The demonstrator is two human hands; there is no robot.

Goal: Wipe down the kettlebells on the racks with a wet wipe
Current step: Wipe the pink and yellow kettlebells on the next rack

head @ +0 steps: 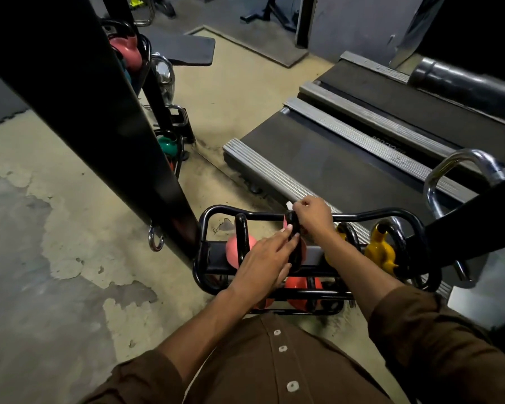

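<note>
Concrete floor [70, 228] shows behind the rack [263, 214]; right hand [312, 217] nearly hides the wipe [289, 204].

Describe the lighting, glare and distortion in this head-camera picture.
Head view: dim, uneven light, the black post nearly featureless; glare streaks the chrome handle; wide-angle distortion tilts and bows the treadmill rails; the left hand and pink kettlebell look sharp.

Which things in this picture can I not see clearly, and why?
Head view:
- the wipe: only a white tip shows; the right hand covers the rest.
- the pink kettlebell: the left hand and right hand hide most of it.
- the orange kettlebells: rack bars and the left forearm hide their number.
- the treadmill label: too small to read.
</note>
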